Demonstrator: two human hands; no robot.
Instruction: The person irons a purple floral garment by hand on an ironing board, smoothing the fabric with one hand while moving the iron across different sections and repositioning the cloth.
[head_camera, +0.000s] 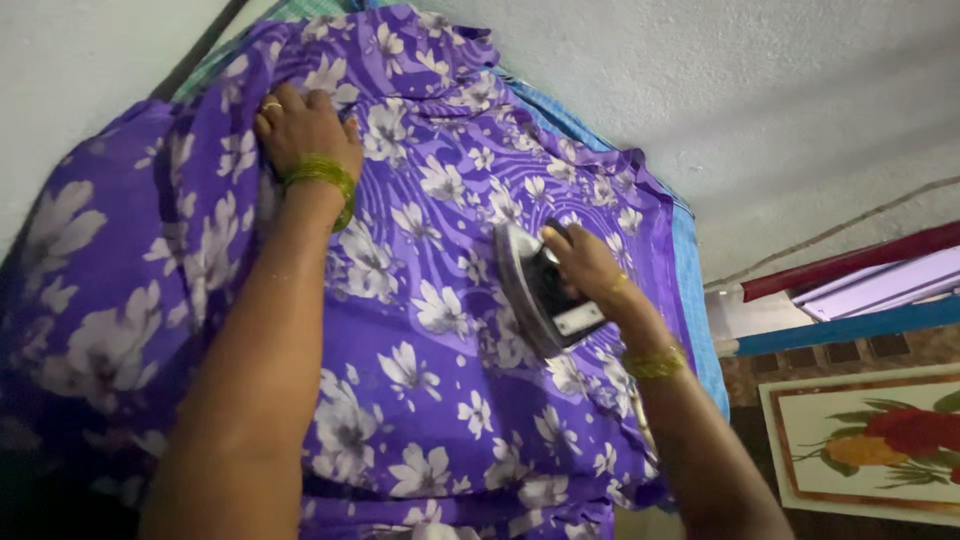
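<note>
While our left hand (305, 125) presses flat on the purple floral cloth (430, 330), our right hand (585, 265) grips the iron (535, 290) mid-pass, needing smooth strokes.

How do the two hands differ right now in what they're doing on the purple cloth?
The left hand lies flat, palm down, pressing the purple flowered cloth near its far edge; the right hand is closed around the handle of the iron. The left touches the cloth directly; the right meets it only through the iron. Both wrists wear bangles.
</note>
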